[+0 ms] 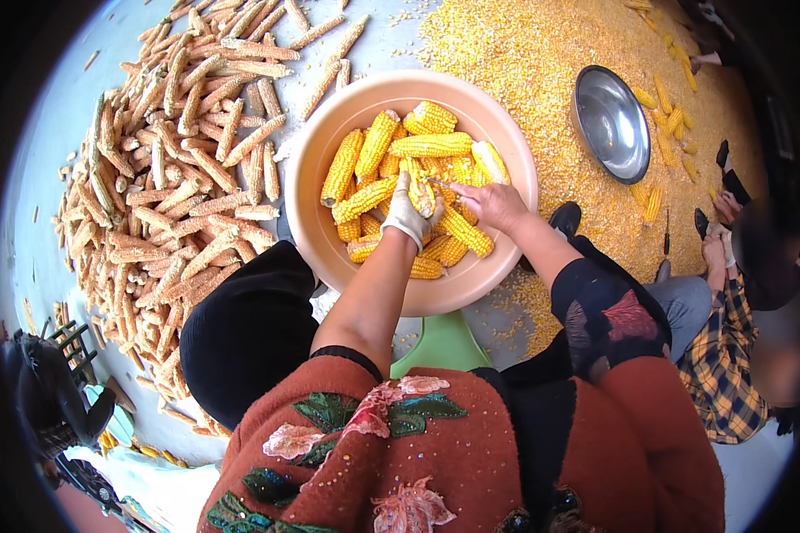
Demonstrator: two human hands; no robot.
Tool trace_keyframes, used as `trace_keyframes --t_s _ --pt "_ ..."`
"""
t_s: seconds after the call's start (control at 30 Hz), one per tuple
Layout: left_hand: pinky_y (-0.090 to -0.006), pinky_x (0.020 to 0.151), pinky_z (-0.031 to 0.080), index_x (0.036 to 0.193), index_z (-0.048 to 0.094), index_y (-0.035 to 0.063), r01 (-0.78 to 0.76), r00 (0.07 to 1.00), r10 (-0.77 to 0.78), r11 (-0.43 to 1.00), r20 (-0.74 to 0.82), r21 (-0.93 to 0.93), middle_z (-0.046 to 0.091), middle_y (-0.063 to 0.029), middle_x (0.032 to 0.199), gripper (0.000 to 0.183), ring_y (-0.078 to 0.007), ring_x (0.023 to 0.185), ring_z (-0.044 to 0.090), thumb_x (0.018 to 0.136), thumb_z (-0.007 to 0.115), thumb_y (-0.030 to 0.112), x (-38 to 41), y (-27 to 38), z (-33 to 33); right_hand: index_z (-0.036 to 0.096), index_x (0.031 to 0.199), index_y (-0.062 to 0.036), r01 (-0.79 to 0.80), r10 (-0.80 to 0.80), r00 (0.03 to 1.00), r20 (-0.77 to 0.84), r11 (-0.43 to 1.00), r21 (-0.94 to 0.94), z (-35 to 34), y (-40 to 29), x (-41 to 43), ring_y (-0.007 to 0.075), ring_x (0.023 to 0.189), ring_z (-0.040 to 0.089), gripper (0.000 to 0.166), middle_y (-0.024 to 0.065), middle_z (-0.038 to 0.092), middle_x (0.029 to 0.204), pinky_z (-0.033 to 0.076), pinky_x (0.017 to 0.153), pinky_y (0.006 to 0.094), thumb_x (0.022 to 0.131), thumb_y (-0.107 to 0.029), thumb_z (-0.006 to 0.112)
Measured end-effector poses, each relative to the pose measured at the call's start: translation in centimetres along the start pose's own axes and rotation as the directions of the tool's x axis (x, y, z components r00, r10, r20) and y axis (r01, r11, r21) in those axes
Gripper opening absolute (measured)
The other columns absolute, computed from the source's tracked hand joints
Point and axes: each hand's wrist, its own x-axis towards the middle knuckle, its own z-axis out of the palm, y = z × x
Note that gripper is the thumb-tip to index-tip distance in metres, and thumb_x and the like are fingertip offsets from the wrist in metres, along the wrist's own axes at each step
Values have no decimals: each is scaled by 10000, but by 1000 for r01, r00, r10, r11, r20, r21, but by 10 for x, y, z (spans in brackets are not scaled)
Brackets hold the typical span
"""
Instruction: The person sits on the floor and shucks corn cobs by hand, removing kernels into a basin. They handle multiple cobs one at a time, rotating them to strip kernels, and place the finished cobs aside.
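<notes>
My left hand [408, 212], in a whitish glove, grips an ear of corn [419, 188] over a pinkish plastic basin [313, 246]. Some kernels look to be off that ear. Bare and to the right, my right hand [490, 203] holds a thin metal pointed tool [438, 182] with its tip at the ear; the handle is hidden in the fingers. Yellow ears of corn [433, 144] with kernels on them lie around both hands inside the basin.
Stripped corn cobs [173, 193] form a large heap at left. Loose kernels [507, 73] spread across the right, with a steel bowl [612, 124] and more ears on them. A green plastic stool [443, 343] is below the basin. Other people sit at far right, one in a plaid shirt [723, 373].
</notes>
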Motion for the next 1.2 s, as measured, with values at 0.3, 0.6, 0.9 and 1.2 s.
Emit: trace_keyframes --t_s 0.3,0.6,0.9,1.2 --pt "-447 817 461 1167 523 153 -64 991 85 980 104 -188 555 -74 1104 575 -282 961 497 800 570 594 22 -18 -6 574 1228 -212 -626 445 775 448 633 455 -36 -78 -27 195 533 625 377 118 677 878 530 598 317 885 -320 465" --pt "-462 849 420 1061 555 70 56 998 -55 998 32 -34 609 -133 1048 766 -324 952 537 725 498 755 22 -23 -7 621 1097 -139 -732 555 666 499 614 294 -21 -94 31 228 748 678 316 154 650 1015 527 740 354 908 -300 426" --pt "-452 774 486 1142 517 131 -91 994 94 994 47 -58 614 -75 1021 621 -268 899 577 804 509 651 27 -21 2 575 1208 -284 -550 509 825 245 822 147 14 -59 40 258 666 655 342 93 670 975 526 707 361 885 -333 475" --pt "-311 535 511 928 643 169 108 989 -103 993 103 -44 651 -1 833 388 -181 747 586 787 620 529 -10 16 -36 576 1197 -329 -80 69 989 129 994 80 -2 -6 12 325 846 631 330 140 658 966 502 803 409 890 -336 453"
